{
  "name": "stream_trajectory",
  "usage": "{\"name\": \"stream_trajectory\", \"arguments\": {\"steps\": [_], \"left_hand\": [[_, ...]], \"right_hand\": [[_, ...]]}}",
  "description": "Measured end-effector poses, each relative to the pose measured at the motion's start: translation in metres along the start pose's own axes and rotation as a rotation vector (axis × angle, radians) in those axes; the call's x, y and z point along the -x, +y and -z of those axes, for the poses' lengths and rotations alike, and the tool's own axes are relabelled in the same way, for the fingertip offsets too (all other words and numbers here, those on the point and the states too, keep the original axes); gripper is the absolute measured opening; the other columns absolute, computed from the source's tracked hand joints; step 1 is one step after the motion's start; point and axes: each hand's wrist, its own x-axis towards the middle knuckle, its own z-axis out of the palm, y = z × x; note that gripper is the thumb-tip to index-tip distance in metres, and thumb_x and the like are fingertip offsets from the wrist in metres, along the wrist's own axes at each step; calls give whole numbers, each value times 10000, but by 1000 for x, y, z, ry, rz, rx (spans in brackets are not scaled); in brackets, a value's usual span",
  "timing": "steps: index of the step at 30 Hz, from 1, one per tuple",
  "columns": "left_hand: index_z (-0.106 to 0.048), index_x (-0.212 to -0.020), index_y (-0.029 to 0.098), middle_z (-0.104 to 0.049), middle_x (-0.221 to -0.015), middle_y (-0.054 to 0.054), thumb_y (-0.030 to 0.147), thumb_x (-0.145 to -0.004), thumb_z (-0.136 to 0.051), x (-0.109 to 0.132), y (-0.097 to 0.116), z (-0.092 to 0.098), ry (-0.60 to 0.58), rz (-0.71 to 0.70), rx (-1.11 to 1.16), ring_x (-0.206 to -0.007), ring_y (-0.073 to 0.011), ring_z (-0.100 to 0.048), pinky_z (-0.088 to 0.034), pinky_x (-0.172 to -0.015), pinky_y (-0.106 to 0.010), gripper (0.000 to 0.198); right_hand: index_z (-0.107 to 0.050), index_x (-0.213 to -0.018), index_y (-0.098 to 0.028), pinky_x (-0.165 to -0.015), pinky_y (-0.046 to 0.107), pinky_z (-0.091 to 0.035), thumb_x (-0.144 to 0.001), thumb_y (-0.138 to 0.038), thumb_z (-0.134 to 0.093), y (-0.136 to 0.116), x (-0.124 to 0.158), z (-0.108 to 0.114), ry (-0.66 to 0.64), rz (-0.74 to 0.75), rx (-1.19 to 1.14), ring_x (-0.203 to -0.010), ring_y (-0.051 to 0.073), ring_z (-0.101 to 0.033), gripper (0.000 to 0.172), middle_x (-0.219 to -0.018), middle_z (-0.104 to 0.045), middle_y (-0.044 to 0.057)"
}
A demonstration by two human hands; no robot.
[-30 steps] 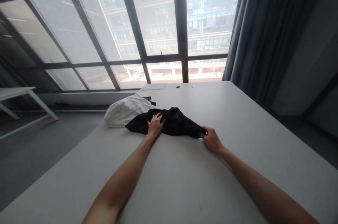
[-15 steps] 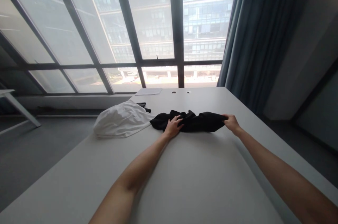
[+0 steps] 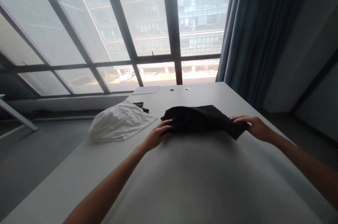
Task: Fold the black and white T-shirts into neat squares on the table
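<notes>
A black garment hangs a little above the white table, held taut between my two hands. My left hand pinches its near left edge, fingers closed on the cloth. My right hand grips its right edge, fingers over the top of the fabric. To the left of it a white garment lies crumpled by the table's left edge, with a bit of another dark item showing behind it.
A sheet of paper and two cable holes sit at the table's far end. A big window spans the back and a blue-grey curtain hangs at right. Part of another table shows at far left.
The black garment went from a bunched heap on the table to a spread piece lifted between both hands. My right hand moved out to the right, and my left hand shifted to the left edge.
</notes>
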Motion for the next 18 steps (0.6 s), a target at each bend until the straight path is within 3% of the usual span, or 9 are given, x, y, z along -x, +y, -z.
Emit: {"name": "stream_trajectory", "arguments": {"steps": [3,5,8,11,15,18], "left_hand": [[-634,-1326,358,-471,-1539,-42,175,-900,-633,60,14,9,-271,55,21,-1421,-264,-440,-385,-1170,-483,464],[-589,-1380,377,-437,-1562,-41,216,-873,-695,79,22,15,-316,89,61,-1456,-283,-385,-361,-1182,-513,543],[-555,-1411,350,-494,-1506,-75,299,-901,-679,82,25,15,-145,177,77,-1411,-283,-444,-382,-1169,-507,527],[-523,-1430,307,-553,-1419,-98,352,-940,-613,71,17,-4,49,302,28,-1325,-271,-527,-426,-1133,-481,500],[-469,-1474,231,-597,-1325,-118,272,-829,-683,61,2,-37,89,419,-32,-1239,-289,-586,-464,-1086,-471,681],[-613,-1315,221,-667,-1144,-87,147,-763,-623,55,3,-43,78,407,-26,-1097,-272,-651,-522,-1006,-441,556]], "right_hand": [[-813,-910,-294,-1155,553,-372,-671,-288,-839,11,51,3,-257,-183,8,-1333,387,-528,241,-1290,-695,54],[-805,-991,-322,-1127,570,-401,-645,-294,-864,13,67,2,-337,-260,49,-1358,402,-497,353,-1361,-651,55],[-770,-1130,-340,-1139,549,-387,-734,-343,-814,3,71,-14,-363,-206,82,-1370,376,-483,398,-1421,-600,60],[-750,-1176,-337,-1101,503,-427,-827,-415,-736,-9,68,-50,-367,-61,188,-1257,336,-565,359,-1358,-621,78],[-633,-1356,-339,-1009,494,-481,-816,-447,-742,-3,77,-95,-268,40,397,-1160,322,-580,561,-1273,-638,87],[-686,-1268,-310,-951,480,-498,-872,-347,-672,12,89,-107,-216,74,452,-1061,296,-604,397,-1168,-674,82]]}}
